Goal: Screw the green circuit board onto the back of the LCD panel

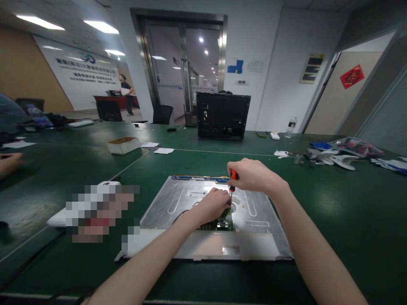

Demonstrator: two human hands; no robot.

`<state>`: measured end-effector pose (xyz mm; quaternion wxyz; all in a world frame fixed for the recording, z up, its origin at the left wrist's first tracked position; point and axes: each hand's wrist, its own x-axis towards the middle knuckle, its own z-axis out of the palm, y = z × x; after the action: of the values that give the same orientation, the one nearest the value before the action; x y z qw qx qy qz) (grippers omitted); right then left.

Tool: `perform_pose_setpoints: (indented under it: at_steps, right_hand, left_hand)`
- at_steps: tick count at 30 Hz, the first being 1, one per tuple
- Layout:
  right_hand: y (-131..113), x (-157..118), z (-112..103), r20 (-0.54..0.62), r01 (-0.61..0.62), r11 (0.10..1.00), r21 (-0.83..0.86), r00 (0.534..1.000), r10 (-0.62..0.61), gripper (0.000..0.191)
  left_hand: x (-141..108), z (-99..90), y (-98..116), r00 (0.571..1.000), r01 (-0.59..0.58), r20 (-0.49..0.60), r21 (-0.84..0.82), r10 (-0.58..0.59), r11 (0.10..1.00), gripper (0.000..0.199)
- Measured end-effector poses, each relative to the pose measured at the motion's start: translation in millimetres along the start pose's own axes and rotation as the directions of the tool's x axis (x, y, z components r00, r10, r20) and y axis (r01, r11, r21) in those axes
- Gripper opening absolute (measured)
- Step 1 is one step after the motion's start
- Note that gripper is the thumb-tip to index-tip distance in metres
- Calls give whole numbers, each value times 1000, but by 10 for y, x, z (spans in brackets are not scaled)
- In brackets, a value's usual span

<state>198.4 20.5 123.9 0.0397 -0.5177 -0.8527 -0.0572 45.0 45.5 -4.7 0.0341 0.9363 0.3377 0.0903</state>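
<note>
A flat metal panel [254, 241] lies on the green table in front of me, with a blue strip [200, 179] along its far edge. Near its middle sits a green circuit board [226, 220]. My right hand [249, 174] is wrapped round an orange and black screwdriver [233, 180], held upright with its shaft pointing down at the board's upper edge. Beside the shaft, my left hand [213, 204] is over the board with its fingers pressed together near the screwdriver's tip. What those fingers hold, if anything, is hidden.
A black monitor housing [224, 116] stands farther back on the table [324, 203]. An open box [123, 145] and papers are at the back left. At the right are a bottle [291, 127] and plastic bags [356, 146]. Another person's hand [11, 164] shows at the left edge.
</note>
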Motion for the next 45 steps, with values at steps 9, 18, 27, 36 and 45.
perform_pose_setpoints:
  at_steps: [9, 18, 27, 36, 45]
  right_hand:
    - [5, -4, 12, -14, 34, 997, 64, 999, -33, 11]
    - [4, 27, 19, -14, 6, 1000, 24, 1000, -6, 11]
    - [65, -31, -21, -73, 21, 997, 70, 997, -16, 10]
    - [81, -49, -43, -88, 12, 996, 90, 996, -4, 9]
    - [153, -83, -100, -119, -11, 994, 106, 993, 24, 12]
  left_hand:
    - [-3, -24, 11, 1000, 7, -1, -8, -7, 1000, 6]
    - [-5, -57, 32, 1000, 22, 5, 4, -22, 1000, 5]
    - [-37, -81, 49, 1000, 1, -20, 3, -1, 1000, 4]
    - [-65, -80, 19, 999, -13, -47, -60, 11, 998, 4]
    - [-78, -301, -210, 958, 165, -213, -147, -194, 975, 15]
